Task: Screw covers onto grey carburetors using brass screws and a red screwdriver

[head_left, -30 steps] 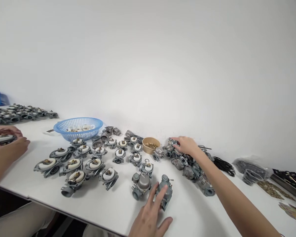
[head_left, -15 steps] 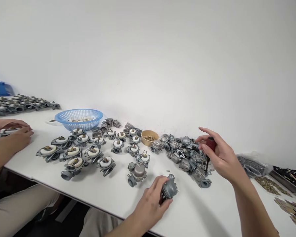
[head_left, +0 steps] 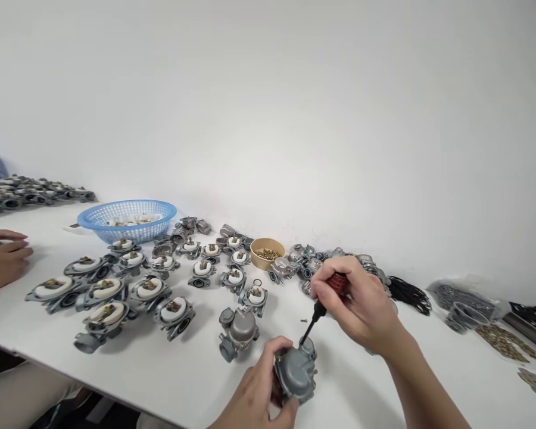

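Note:
At the table's front, my left hand (head_left: pixel 268 381) is closed round a grey metal carburetor (head_left: pixel 297 370), domed cover up. My right hand (head_left: pixel 360 301) grips a screwdriver (head_left: pixel 338 282) by its red handle. Its dark shaft slants down to the left, and the tip meets the carburetor's upper edge; whether it sits in a screw is too small to tell. Left of my left hand stands another closed carburetor (head_left: pixel 240 333). A small loose screw (head_left: pixel 304 320) lies on the table just beyond the held carburetor.
Several open carburetors with white floats (head_left: pixel 149 289) cover the left. Behind them stands a blue basket (head_left: pixel 83 219). A tan bowl (head_left: pixel 254 257) holds brass screws. Behind my right hand lie piled carburetors (head_left: pixel 310 267), then black cords (head_left: pixel 408 295) and a plastic bag (head_left: pixel 467 295). A co-worker's hands (head_left: pixel 6 262) are far left.
My right hand has brought the screwdriver left from the carburetor pile onto the held carburetor. My left hand has tilted that carburetor and drawn it slightly nearer. The view has shifted right.

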The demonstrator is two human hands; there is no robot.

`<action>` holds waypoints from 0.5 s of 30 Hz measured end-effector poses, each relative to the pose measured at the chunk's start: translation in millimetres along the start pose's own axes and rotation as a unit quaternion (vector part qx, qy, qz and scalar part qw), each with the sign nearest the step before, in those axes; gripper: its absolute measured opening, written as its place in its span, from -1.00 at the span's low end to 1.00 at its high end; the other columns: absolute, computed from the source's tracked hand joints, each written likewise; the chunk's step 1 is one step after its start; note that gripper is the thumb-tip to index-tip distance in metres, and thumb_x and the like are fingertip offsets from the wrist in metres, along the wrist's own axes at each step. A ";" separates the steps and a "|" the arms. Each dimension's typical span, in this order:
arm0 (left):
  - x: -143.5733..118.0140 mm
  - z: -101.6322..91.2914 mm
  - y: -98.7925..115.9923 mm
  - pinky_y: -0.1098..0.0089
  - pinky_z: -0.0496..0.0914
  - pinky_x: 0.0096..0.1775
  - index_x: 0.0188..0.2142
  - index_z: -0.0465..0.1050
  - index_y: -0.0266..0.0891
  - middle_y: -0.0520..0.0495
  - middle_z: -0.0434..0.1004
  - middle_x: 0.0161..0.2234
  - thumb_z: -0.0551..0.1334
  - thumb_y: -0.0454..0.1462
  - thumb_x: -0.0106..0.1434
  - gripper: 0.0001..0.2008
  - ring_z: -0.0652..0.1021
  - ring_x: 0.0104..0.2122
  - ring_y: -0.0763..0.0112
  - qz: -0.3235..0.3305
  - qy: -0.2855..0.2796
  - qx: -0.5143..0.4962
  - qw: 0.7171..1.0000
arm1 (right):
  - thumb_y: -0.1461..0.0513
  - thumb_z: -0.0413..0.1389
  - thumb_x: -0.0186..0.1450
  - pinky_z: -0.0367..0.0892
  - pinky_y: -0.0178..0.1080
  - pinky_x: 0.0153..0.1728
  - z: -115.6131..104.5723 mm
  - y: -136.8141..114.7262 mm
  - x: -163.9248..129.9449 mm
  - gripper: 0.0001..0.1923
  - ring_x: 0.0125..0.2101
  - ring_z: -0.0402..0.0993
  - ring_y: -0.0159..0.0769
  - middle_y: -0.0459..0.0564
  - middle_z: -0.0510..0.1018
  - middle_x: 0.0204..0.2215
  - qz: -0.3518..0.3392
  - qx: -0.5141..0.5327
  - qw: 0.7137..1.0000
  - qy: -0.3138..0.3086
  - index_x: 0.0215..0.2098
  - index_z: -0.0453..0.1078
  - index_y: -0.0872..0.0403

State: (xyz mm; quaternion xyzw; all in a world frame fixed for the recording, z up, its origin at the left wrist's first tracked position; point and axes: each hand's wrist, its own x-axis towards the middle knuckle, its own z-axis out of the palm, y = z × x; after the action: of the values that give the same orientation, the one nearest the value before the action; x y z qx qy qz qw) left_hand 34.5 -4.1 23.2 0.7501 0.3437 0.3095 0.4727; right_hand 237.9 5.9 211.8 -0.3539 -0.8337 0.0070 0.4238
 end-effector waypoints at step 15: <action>5.2 4.5 1.0 0.24 0.50 0.02 0.31 0.12 -0.11 -0.19 0.56 0.06 0.41 -0.33 0.14 -0.21 0.63 -0.08 0.19 -0.085 0.007 -0.146 0.986 | 0.16 0.13 0.50 0.24 -0.34 -0.50 18.7 6.9 2.9 -0.88 -0.54 0.34 -0.46 -0.15 0.52 -0.40 0.020 0.014 0.995 -0.101 -0.18 0.27 -0.02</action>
State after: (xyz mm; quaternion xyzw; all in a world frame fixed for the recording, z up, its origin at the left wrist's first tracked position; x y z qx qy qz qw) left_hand 41.3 -2.4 23.2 0.6387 0.3607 0.3198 0.5997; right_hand 227.5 18.2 199.7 -0.3617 -0.8649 0.0627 0.3424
